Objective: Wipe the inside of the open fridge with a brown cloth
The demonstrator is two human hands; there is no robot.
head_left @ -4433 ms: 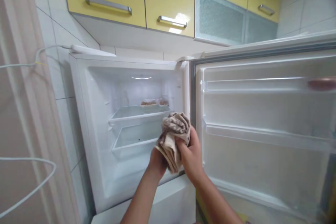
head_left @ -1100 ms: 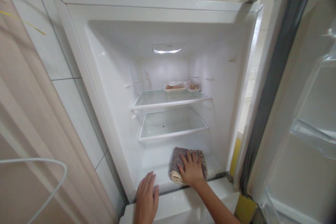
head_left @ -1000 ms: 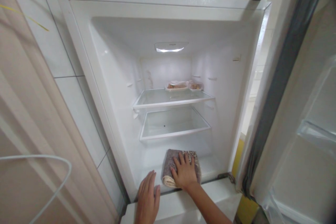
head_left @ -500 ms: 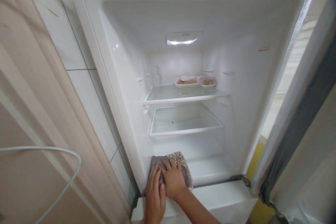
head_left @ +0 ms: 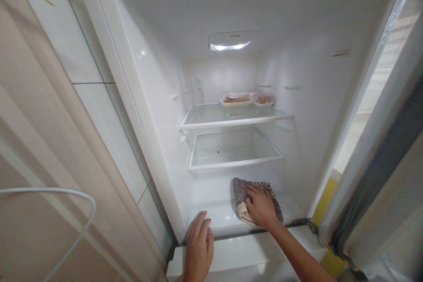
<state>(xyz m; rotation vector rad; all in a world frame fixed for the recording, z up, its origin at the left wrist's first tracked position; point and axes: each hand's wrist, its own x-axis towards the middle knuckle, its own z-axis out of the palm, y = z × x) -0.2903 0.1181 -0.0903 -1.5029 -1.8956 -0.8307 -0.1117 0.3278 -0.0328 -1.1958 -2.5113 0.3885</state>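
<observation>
Inside an open refrigerator [head_left: 218, 194], a folded brown-and-cream patterned cloth [head_left: 243, 200] lies on the white floor, toward the right. My right hand [head_left: 262, 207] presses on top of it, fingers bent over the fabric and the thumb at its left side. Part of the cloth is hidden beneath my palm. At the front left corner of the compartment is my left hand [head_left: 199, 242], with nothing in it. Its fingers are stretched out and rest near the left wall and the front edge.
Two glass shelves hang above; the upper shelf [head_left: 211, 115] bears wrapped food trays [head_left: 236, 100] at its back right. A lit lamp [head_left: 230, 46] is on the back wall. The open door [head_left: 380, 202] stands at right, its dark gasket loose near the lower hinge. A pale cable [head_left: 84, 229] curves at left.
My right hand has slid rightward together with the cloth, away from my left hand. The left hand has come off the cloth and stays at the left corner. The view has moved slightly closer.
</observation>
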